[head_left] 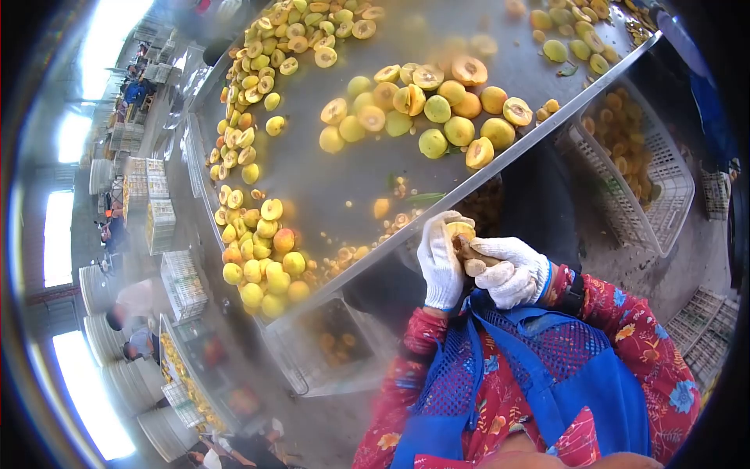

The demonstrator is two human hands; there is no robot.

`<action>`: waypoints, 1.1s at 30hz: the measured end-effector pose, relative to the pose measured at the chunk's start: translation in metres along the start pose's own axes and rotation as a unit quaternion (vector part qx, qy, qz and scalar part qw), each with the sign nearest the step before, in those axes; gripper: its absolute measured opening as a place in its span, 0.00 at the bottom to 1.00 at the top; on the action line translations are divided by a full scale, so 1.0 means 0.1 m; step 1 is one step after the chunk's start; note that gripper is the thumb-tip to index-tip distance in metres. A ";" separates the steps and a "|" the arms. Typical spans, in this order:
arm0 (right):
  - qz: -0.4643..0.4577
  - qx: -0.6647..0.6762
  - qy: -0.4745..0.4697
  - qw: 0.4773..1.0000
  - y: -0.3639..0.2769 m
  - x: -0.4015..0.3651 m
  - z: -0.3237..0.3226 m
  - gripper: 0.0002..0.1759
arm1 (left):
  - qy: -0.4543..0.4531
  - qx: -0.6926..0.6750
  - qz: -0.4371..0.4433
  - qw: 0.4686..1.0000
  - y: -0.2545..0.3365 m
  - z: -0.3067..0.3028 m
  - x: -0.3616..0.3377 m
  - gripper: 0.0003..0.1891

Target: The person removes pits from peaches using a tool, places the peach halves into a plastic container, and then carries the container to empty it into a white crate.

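Note:
My left hand [440, 262], in a white knitted glove, is closed around a yellow peach half [459, 232] just off the metal table's near edge. My right hand [513, 271], gloved the same way with brown-stained fingertips, is closed against the fruit's lower side. Whatever its fingers pinch is hidden. On the metal table [344, 176] beyond my hands lies a cluster of whole and halved peaches [461, 105]. Loose pits and scraps [397, 223] are scattered near the rim.
More peach halves [250, 86] line the table's left side. A white crate of fruit pieces [633, 172] stands below the edge on the right, and another pale crate [332, 352] is below on the left. Stacked crates [160, 223] and people occupy the far left.

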State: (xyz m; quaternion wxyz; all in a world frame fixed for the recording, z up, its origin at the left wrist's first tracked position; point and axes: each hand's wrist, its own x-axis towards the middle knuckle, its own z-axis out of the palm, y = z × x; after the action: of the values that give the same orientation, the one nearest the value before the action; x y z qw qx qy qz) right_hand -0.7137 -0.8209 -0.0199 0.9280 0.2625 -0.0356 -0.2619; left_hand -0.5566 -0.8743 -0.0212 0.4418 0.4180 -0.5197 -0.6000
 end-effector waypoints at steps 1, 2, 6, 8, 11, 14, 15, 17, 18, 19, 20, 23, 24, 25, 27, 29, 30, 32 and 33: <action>0.015 0.016 -0.041 0.999 -0.02 0.01 -0.06 0.27 | 0.009 -0.010 -0.015 1.000 0.00 0.01 -0.01 0.20; 0.011 0.021 -0.045 0.999 -0.01 0.03 -0.09 0.27 | 0.017 -0.037 -0.032 0.999 0.00 0.01 -0.03 0.20; 0.013 0.015 -0.059 0.998 -0.02 0.08 -0.10 0.26 | 0.052 -0.083 -0.102 0.990 -0.03 -0.03 -0.02 0.20; 0.029 0.005 -0.059 0.998 -0.03 0.10 -0.11 0.25 | 0.045 -0.057 -0.105 0.992 -0.01 -0.07 -0.03 0.20; 0.062 0.023 -0.064 0.996 -0.02 0.06 -0.14 0.25 | -0.008 0.010 -0.060 0.998 0.04 -0.15 -0.11 0.20; 0.042 0.041 -0.086 0.995 0.02 0.09 -0.21 0.26 | 0.024 -0.074 -0.049 0.996 0.02 -0.07 -0.09 0.20; 0.021 0.030 -0.063 0.997 0.03 0.09 -0.21 0.26 | 0.071 -0.160 -0.117 0.978 0.01 -0.05 -0.07 0.20; -0.027 0.005 -0.017 0.999 0.04 0.08 -0.14 0.26 | 0.162 -0.329 -0.246 0.897 -0.05 -0.02 -0.03 0.20; -0.052 -0.009 0.006 0.999 0.05 0.08 -0.04 0.26 | 0.176 -0.399 -0.262 0.861 -0.21 -0.04 -0.01 0.21; -0.083 -0.024 0.021 0.996 0.07 0.12 0.10 0.25 | 0.179 -0.369 -0.253 0.876 -0.32 -0.10 -0.08 0.22; -0.084 -0.099 -0.007 0.991 0.04 0.12 0.17 0.23 | 0.178 -0.334 -0.248 0.892 -0.29 -0.19 -0.12 0.22; -0.169 -0.347 0.127 0.914 -0.06 0.06 0.27 0.15 | 0.127 -0.144 -0.090 0.977 -0.01 -0.44 -0.14 0.23; -0.218 -0.444 0.243 0.835 0.03 0.08 0.33 0.13 | 0.114 -0.106 -0.070 0.985 -0.01 -0.49 -0.19 0.22; -0.242 -0.491 0.275 0.791 0.08 0.15 0.32 0.13 | 0.102 -0.067 -0.049 0.991 0.00 -0.54 -0.24 0.22; -0.300 -0.579 0.327 0.684 0.16 0.36 0.41 0.12 | 0.089 -0.012 -0.048 0.995 0.13 -0.52 -0.24 0.21; -0.287 -0.600 0.341 0.664 0.25 0.48 0.52 0.10 | 0.092 0.042 -0.030 0.994 0.28 -0.41 -0.26 0.21; -0.279 -0.620 0.352 0.644 0.25 0.52 0.47 0.10 | 0.093 0.069 -0.020 0.993 0.32 -0.38 -0.28 0.21; -0.284 -0.617 0.356 0.641 0.17 0.55 0.35 0.11 | 0.091 0.172 -0.024 0.980 0.34 -0.34 -0.31 0.16; -0.285 -0.612 0.365 0.641 0.17 0.57 0.34 0.11 | 0.084 0.218 -0.013 0.972 0.33 -0.34 -0.33 0.16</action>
State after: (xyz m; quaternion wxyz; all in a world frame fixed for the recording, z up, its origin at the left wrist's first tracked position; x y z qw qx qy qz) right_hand -0.6640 -0.8532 0.0133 0.6938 -0.2936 0.5511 -0.3587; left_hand -0.5122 -0.8539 0.0089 0.3743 0.5601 -0.5930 -0.4410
